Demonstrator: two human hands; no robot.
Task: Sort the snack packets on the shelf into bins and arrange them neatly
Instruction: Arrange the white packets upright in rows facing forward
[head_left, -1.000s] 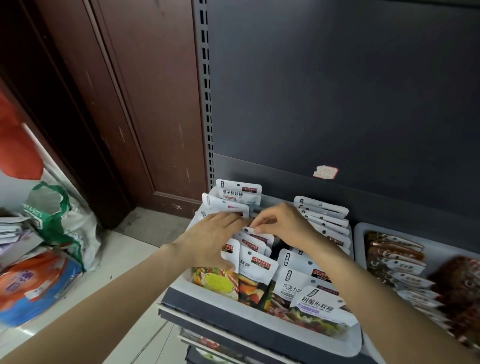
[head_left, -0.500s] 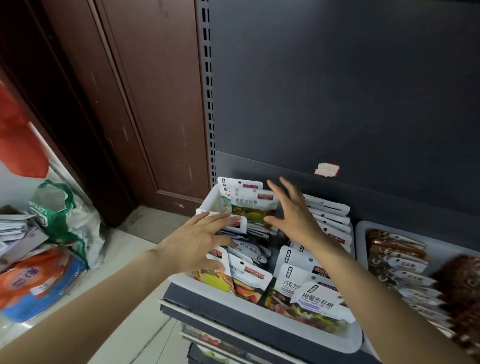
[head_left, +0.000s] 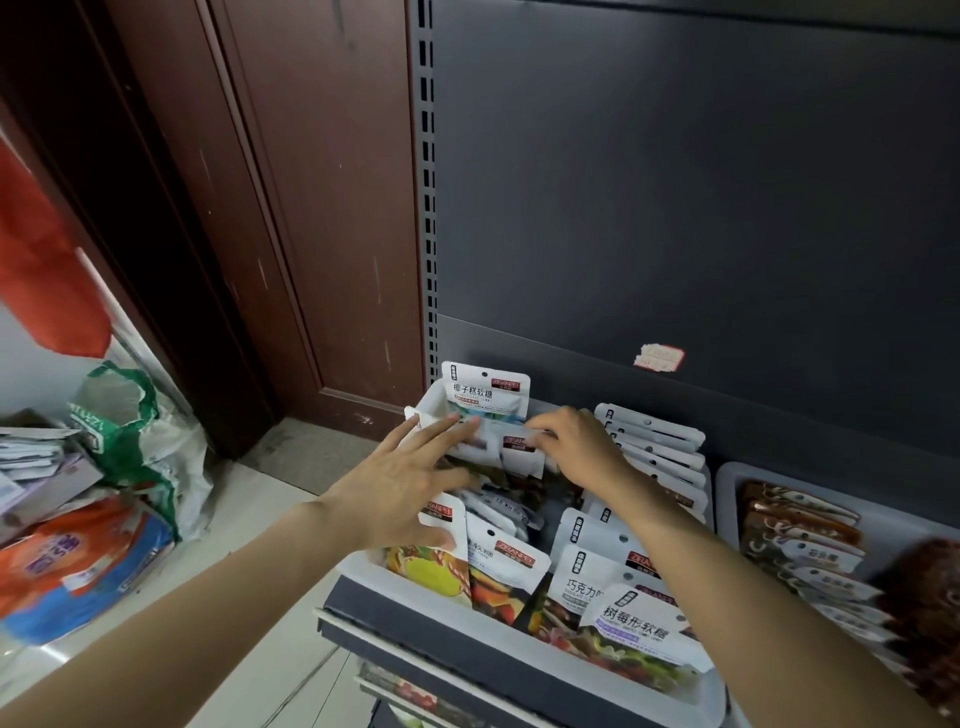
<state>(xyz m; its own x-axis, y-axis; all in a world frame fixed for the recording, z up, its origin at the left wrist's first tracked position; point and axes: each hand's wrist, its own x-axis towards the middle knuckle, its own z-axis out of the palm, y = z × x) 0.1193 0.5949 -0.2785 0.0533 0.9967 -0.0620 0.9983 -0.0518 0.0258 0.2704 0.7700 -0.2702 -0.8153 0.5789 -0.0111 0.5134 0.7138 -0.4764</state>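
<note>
A white bin (head_left: 452, 605) on the dark shelf holds several white snack packets in two rows. My left hand (head_left: 402, 480) lies with straight fingers against a small stack of packets (head_left: 501, 449) at the back of the left row. My right hand (head_left: 576, 447) pinches the right edge of that same stack. Behind the stack stands an upright packet with a blue picture (head_left: 485, 392). More packets stand at the bin's front, one with a purple band (head_left: 636, 623). The right row (head_left: 654, 441) leans back behind my right hand.
A second white bin (head_left: 727, 483) at the right holds brown and white packets (head_left: 800, 525). Dark shelf back panel (head_left: 675, 208) rises behind. A brown door (head_left: 291, 208) is at the left. Bags and packages (head_left: 83, 551) lie on the floor at lower left.
My right hand came down from above the packets and now pinches the stack. My left hand moved up and right against the stack. The packets at the back stand closer together.
</note>
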